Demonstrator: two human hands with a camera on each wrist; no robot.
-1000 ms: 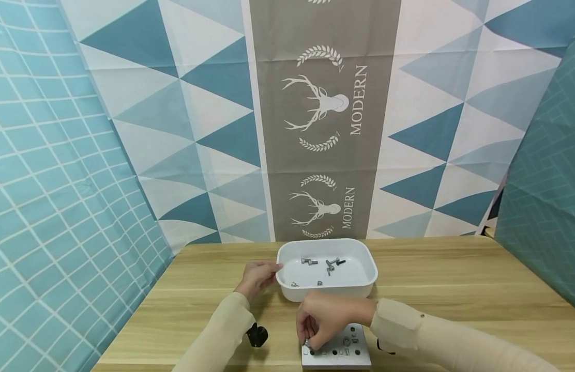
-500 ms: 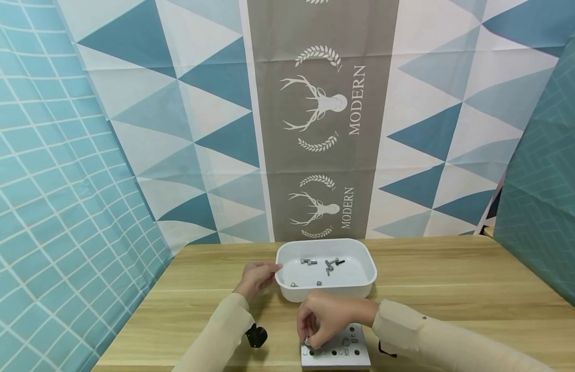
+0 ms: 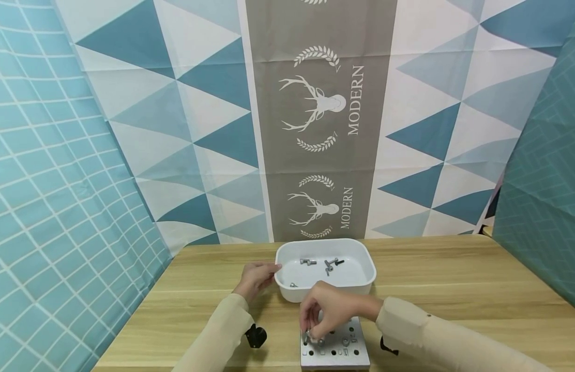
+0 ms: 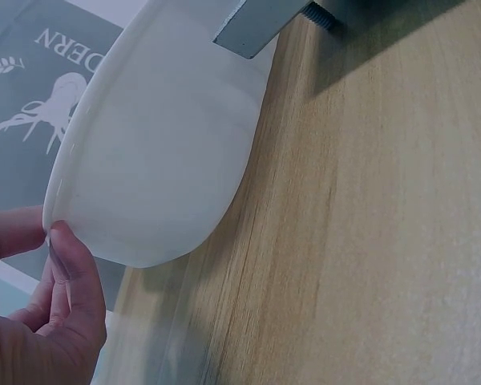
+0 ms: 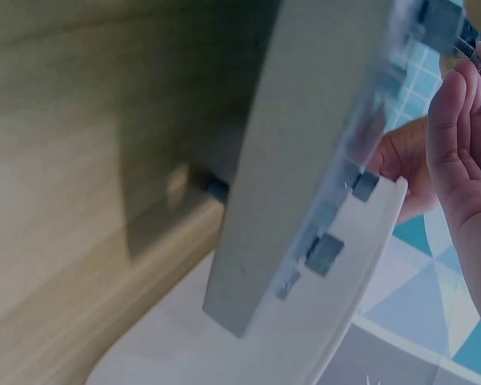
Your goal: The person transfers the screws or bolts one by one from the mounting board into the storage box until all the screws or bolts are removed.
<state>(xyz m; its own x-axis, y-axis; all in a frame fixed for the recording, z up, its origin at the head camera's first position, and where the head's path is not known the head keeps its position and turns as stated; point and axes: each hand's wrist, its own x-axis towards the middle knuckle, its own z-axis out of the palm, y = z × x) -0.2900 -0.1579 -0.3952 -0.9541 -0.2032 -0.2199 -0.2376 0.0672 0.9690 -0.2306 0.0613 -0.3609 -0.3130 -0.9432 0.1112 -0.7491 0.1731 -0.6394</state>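
My left hand (image 3: 256, 279) pinches the left rim of a white plastic tray (image 3: 287, 295); in the left wrist view thumb and finger nip that rim (image 4: 60, 180). Bent over a silver metal plate (image 3: 334, 360) with rows of holes, my right hand (image 3: 331, 310) pinches a small bolt (image 3: 307, 337) above the plate's left side. The right wrist view shows threads of this bolt (image 5: 467, 50) at the fingertips. Bolt heads (image 5: 325, 253) stand up from the plate, and a threaded end (image 4: 319, 16) sticks out below it. The hand hides part of the plate.
Several loose bolts (image 3: 329, 266) lie in the tray, one of them black (image 3: 339, 262). The wooden table (image 3: 455, 289) meets patterned cloth (image 3: 322, 129) at its back. A black wrist-camera piece (image 3: 256, 336) hangs by the left sleeve.
My right hand has risen and shifted slightly back from the plate's front left hole, bolt still pinched. More of the plate's front shows. The left hand stays on the tray rim.
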